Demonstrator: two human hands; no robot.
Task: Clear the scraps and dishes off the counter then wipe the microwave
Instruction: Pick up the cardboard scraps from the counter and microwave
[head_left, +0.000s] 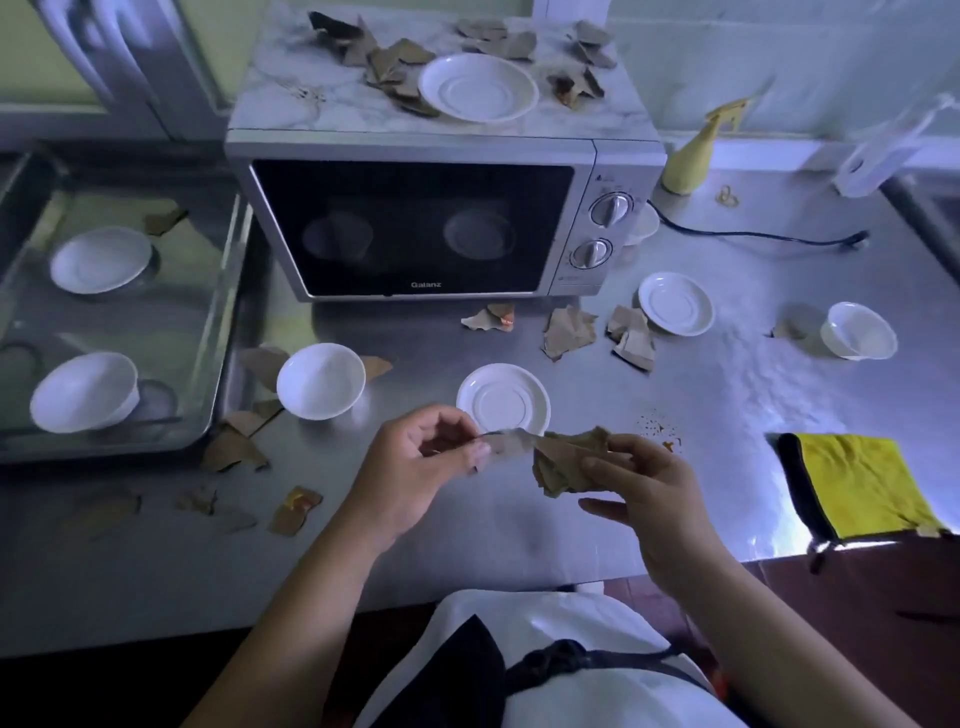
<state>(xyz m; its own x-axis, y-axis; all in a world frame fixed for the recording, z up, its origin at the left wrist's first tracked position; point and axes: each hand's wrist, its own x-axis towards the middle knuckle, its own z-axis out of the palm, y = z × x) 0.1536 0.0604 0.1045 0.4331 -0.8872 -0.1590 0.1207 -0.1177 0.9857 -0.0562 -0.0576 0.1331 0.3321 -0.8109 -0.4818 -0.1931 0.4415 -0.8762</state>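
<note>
Left grip (415, 462), right grip (639, 483): both grasped scraps (566, 462) over tabletop (519, 540), before microwave (415, 228).

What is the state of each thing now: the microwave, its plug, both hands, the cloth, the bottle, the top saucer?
Microwave: door closed.
Plug: unplugged, lying on the counter.
Left hand: fingers pinch a scrap.
Right hand: holds a bunch of scraps.
Cloth: folded, at the counter edge.
Bottle: upright.
Saucer: upright, empty, on the microwave.
</note>
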